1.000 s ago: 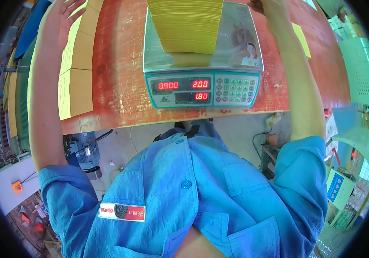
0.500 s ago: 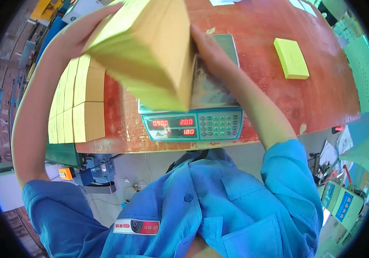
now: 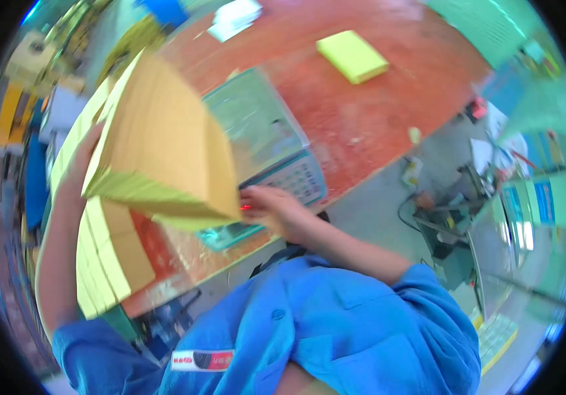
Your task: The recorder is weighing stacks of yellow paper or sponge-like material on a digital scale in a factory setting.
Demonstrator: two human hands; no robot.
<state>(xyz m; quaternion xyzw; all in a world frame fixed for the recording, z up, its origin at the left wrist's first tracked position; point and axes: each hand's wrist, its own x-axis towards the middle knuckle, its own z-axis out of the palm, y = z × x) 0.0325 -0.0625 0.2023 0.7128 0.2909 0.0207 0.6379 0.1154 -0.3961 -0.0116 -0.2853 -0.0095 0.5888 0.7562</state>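
Between my hands, tilted above the table's left part, is a thick stack of paper (image 3: pixel 164 138) with tan sides and yellow-green edges. My left hand (image 3: pixel 86 155) grips its left side, its fingers partly hidden behind the stack. At the lower right corner, my right hand (image 3: pixel 275 207) has its curled fingers against the stack's side; motion blurs them. Just beyond is a digital scale (image 3: pixel 256 122), its glass-like platform bare and its display partly covered by the stack and my right hand. Similar paper stacks (image 3: pixel 108 253) stand in rows along the left, beneath and behind the held one.
A small yellow paper stack (image 3: pixel 353 56) lies on the red table (image 3: pixel 388 118) beyond the scale. White sheets (image 3: pixel 235 18) are at the far edge. To the right of the table stand a cluttered cart (image 3: pixel 448 224) and pale green equipment (image 3: pixel 484 26).
The held stack has moved off the scale toward the rows at the left, with both hands on it. My view has turned left, so the table appears tilted.
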